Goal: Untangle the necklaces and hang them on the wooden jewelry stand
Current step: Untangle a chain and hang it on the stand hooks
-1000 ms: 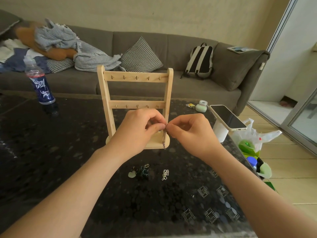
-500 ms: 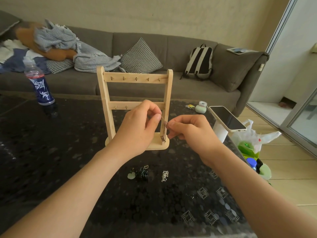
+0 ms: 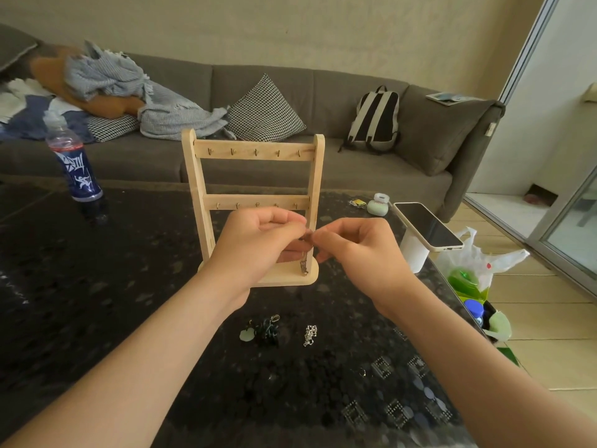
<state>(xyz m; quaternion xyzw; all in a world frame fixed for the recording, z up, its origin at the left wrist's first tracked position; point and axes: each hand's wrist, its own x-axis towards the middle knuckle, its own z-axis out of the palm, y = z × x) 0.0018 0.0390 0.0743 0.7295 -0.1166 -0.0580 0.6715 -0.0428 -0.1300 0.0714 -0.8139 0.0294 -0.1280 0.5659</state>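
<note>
Necklace (image 3: 304, 265) dangles pinched between the curled fingertips of the left hand (image 3: 258, 253) and the right hand (image 3: 361, 253), just in front of the wooden stand (image 3: 255, 150). Nearer the person, on the dark table (image 3: 97, 302), lie a dark tangled necklace (image 3: 265, 331) and a silver chain (image 3: 310, 334), slightly apart; a bottle (image 3: 76, 166) stands far left
</note>
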